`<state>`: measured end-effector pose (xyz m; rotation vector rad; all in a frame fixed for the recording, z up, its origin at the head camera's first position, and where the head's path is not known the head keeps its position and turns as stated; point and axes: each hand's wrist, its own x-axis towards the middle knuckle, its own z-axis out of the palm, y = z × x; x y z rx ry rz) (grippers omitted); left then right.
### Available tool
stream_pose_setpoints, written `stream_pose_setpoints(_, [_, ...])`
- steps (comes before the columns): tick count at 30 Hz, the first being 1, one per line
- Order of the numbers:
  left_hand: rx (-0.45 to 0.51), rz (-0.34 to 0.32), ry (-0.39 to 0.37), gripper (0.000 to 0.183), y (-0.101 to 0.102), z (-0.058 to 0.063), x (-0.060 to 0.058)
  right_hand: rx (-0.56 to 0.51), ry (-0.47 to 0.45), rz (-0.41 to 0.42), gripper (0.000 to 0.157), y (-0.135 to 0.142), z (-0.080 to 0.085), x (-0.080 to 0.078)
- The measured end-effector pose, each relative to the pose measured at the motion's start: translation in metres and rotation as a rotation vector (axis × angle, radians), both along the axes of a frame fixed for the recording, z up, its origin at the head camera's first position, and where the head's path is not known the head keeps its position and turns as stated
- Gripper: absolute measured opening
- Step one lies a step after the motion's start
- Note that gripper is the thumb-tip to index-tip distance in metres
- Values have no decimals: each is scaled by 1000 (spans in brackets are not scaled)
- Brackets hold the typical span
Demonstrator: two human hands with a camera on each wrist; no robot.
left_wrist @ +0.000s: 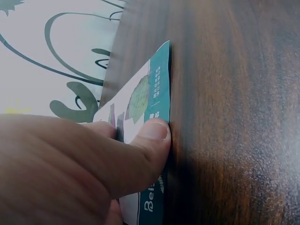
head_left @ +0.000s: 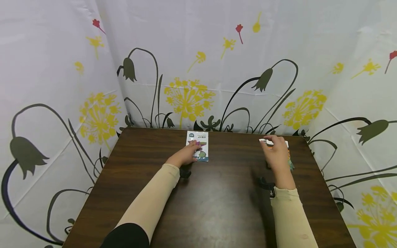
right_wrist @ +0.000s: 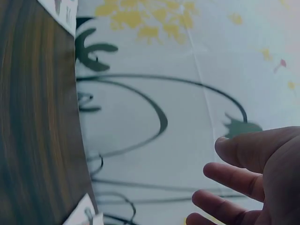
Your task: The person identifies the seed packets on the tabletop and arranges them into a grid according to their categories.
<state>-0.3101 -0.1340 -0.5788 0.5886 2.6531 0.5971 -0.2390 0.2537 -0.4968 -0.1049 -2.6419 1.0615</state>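
Dark brown wood-grain table [head_left: 223,206], standing against a white cloth [head_left: 186,34] printed with yellow flower heads and drooping grey-green bells. A person works at it from the near side, in long cream sleeves [head_left: 152,199], with a dark band [head_left: 265,184] at each wrist.

Left hand [head_left: 185,154]: on a flat white rectangular packet with a teal strip and vegetable pictures [head_left: 203,148]. Packet lies near the table's far edge, about mid-width. Fingers spread across its face, thumb pressed straight along the teal strip; from where I stand, no curl around it.

Right hand [head_left: 277,155]: over a second packet, white-topped with dark and orange bands [head_left: 270,143], toward the far right corner. Thumb and fingers apart, relaxed, gripping nothing. The hand hides most of this packet. A green patch [head_left: 291,164] shows past its right side; cannot tell whether it is printed on the packet or separate. The two packets lie well apart.
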Motion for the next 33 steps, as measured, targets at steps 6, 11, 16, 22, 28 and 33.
stream_pose_setpoints(6, [-2, -9, 4, 72, 1, 1, -1, 36, -50, -80, 40, 33, -9, 12])
stream_pose_setpoints(11, [-10, -23, 7, 71, 3, 0, 0, 62, -96, -143, 44, 56, -24, 20])
stream_pose_setpoints(16, [-29, -28, 12, 70, 3, 2, 1, 53, -106, -185, 46, 70, -38, 28])
stream_pose_setpoints(22, [-54, -47, 9, 71, 3, 4, 0, 44, -157, -226, 54, 80, -56, 32])
stream_pose_setpoints(28, [-54, -37, 5, 72, 3, 3, -3, 16, -229, -261, 61, 85, -66, 32])
stream_pose_setpoints(33, [-44, -31, 5, 70, 3, 0, -3, -8, -277, -274, 68, 87, -75, 28])
